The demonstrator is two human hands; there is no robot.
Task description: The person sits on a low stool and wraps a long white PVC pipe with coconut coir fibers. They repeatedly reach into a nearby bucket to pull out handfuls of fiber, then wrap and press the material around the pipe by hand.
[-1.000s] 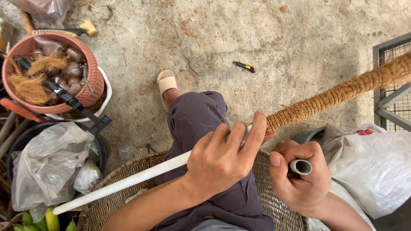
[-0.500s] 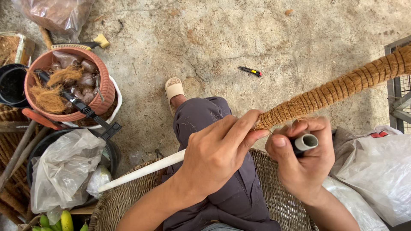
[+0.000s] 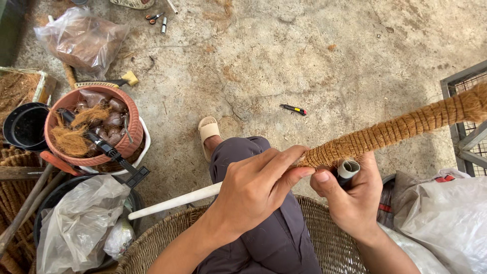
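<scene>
Pole: a white stick [image 3: 175, 201] runs across my lap from lower left to upper right; its upper length is bound in brown coir fibre wrapping [image 3: 401, 127].
Left hand: my left hand [image 3: 256, 187] lies over the pole where the bare white part meets the wrapping; fingers curled narrow around it, fingertips [image 3: 299, 152] pressing the lower end of the fibre.
Right hand: my right hand [image 3: 352, 200] sits just under the pole, beside the left; fingers closed around a small grey roll [image 3: 348, 168], thumb tip nearly touching the left thumb.
Position of roll: just below the wrapping, its open end facing up, touching or nearly touching the fibre; I cannot tell which.
Wicker basket: rim [image 3: 167, 236] curves under the pole, around my legs.
Orange basket: left of the pole's bare end, an orange woven basket [image 3: 134, 122] holding loose coir and dark husks.
Plastic bag: clear bag [image 3: 76, 223] below the orange basket, near the pole's white tip.
Cutter: small black knife [image 3: 293, 109] on the concrete above the pole, well apart.
</scene>
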